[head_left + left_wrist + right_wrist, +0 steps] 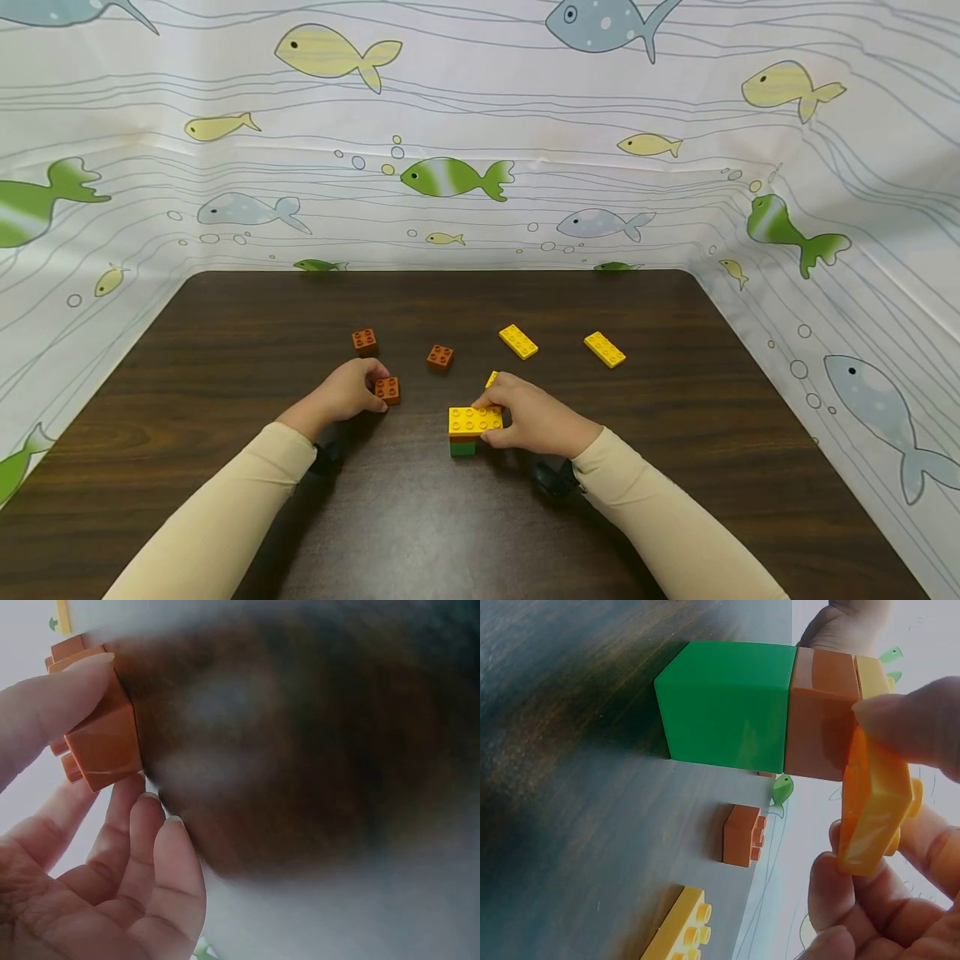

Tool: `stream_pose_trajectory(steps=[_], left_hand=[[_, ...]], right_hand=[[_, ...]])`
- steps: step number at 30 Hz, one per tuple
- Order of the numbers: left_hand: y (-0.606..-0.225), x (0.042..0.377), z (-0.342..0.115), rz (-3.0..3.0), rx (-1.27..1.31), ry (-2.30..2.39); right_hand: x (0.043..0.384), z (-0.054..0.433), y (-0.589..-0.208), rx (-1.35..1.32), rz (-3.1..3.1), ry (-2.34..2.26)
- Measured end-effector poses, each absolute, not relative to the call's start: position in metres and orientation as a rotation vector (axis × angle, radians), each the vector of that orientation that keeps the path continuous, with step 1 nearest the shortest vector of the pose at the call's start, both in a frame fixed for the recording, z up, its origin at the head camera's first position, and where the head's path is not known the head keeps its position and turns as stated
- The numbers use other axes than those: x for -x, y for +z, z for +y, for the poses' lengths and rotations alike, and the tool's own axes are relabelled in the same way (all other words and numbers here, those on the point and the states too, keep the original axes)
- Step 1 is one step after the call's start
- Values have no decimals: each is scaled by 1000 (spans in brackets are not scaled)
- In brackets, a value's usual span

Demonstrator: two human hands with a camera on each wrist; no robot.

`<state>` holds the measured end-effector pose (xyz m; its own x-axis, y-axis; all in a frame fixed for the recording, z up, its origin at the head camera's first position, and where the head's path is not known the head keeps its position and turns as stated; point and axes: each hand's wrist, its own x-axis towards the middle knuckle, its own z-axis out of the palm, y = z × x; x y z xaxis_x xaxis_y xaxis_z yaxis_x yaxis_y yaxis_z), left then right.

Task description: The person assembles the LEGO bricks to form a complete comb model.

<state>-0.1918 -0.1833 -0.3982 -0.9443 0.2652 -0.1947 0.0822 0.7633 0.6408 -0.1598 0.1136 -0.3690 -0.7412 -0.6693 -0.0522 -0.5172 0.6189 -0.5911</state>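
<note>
Near the middle of the table, my right hand point(536, 421) pinches a yellow toy brick plate point(468, 422) by its right end, thumb in front and fingers behind. That plate tops a small stack and overhangs it to the right. Beneath it are a brown brick point(821, 720) and, at the bottom, a taller green block point(727, 709). To the left, my left hand point(345, 392) pinches a studded orange-brown brick point(387, 391) between thumb and fingers. In the left wrist view this brick point(109, 746) has its base right at the dark tabletop.
Two loose brown bricks, one at the back left point(364, 341) and one nearer the middle point(440, 357), lie beyond my hands. Yellow plates point(518, 342) lie at back right; another point(491, 380) is partly hidden behind my right hand. A fish-patterned sheet point(480, 108) encloses the dark table point(375, 500).
</note>
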Motion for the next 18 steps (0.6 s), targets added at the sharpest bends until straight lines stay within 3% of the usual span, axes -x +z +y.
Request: stream_pose_trajectory(steps=[18], left_hand=[[-399, 189, -187, 2697, -216, 1060]], right_hand=[[159, 114, -370, 964, 2582, -823]])
